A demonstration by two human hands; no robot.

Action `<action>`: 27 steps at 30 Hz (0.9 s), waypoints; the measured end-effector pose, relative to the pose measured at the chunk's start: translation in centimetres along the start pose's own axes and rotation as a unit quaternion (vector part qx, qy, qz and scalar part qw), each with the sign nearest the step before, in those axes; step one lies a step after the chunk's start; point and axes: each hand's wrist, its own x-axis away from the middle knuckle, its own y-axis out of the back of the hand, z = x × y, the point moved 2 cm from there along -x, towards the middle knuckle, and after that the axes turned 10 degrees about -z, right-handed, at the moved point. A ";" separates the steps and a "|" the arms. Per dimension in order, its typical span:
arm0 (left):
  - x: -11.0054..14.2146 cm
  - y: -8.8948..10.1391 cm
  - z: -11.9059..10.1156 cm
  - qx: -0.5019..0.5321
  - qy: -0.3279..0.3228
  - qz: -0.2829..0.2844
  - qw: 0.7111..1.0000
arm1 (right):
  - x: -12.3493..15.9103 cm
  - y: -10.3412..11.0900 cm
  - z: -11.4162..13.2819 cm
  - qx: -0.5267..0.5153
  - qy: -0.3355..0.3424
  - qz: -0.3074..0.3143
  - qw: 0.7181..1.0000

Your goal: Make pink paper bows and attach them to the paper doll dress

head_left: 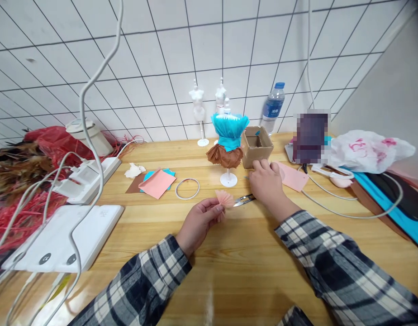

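Pink fan (224, 198) pinched in L grip (202, 222); R grip (266, 182) unclear; box (257, 155) w/ blue scrap (258, 133).

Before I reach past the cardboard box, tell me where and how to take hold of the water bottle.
I'd wrap your right hand around the water bottle at its blue label, coming in from above and the right. It stands behind the cardboard box, which seems to crowd its foot, while the label and capped top rise above the box.
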 end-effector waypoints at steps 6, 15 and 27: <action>-0.1 0.0 -0.2 -0.006 -0.007 0.027 1.000 | 0.1 -0.3 -0.4 -0.008 -0.017 0.003 1.000; 0.2 0.3 -0.2 0.027 0.009 -0.011 1.000 | 2.9 2.1 -2.2 -0.454 -0.240 -0.014 0.858; 0.2 -0.1 -0.2 -0.016 -0.010 0.026 0.999 | 5.6 4.8 3.5 -0.786 -0.307 0.329 0.424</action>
